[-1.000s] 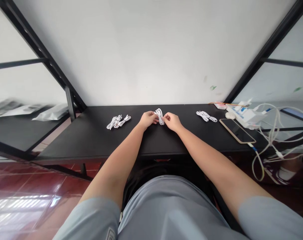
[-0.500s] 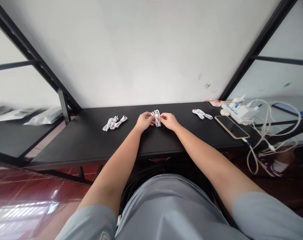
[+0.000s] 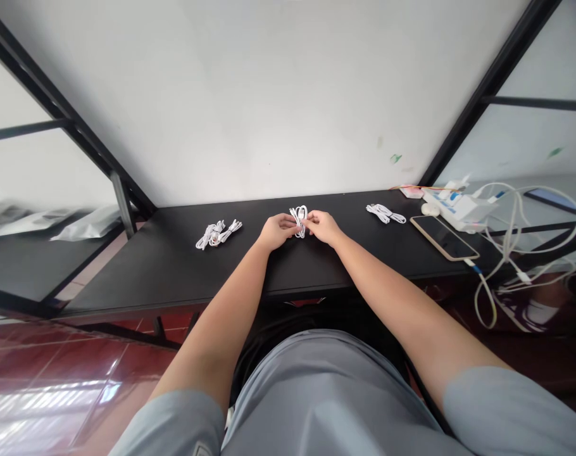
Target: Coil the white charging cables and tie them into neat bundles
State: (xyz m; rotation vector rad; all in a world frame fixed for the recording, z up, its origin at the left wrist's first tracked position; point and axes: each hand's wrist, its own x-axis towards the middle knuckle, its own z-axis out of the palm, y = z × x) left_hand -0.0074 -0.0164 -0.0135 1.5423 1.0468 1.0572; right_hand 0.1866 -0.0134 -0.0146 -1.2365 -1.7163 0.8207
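A coiled white charging cable (image 3: 302, 215) stands between my two hands over the middle of the black table. My left hand (image 3: 276, 232) grips its left side, thumb and fingers closed on the loops. From the right, my right hand (image 3: 323, 227) pinches the same coil near its plug end. To the left lies a small pile of bundled white cables (image 3: 216, 234). One more bundled white cable (image 3: 385, 213) rests on the table to the right of my right hand.
At the table's right stand a white power strip (image 3: 463, 209) with plugs and a smartphone (image 3: 444, 238) with a cable attached. Loose white cables (image 3: 509, 247) hang over the front edge there. Clear plastic bags (image 3: 86, 225) lie on the left shelf. Behind the black table (image 3: 174, 266) is a white wall.
The coil has turned slightly between my hands, and my right fingers have shifted onto its plug end. The view has swung a little.
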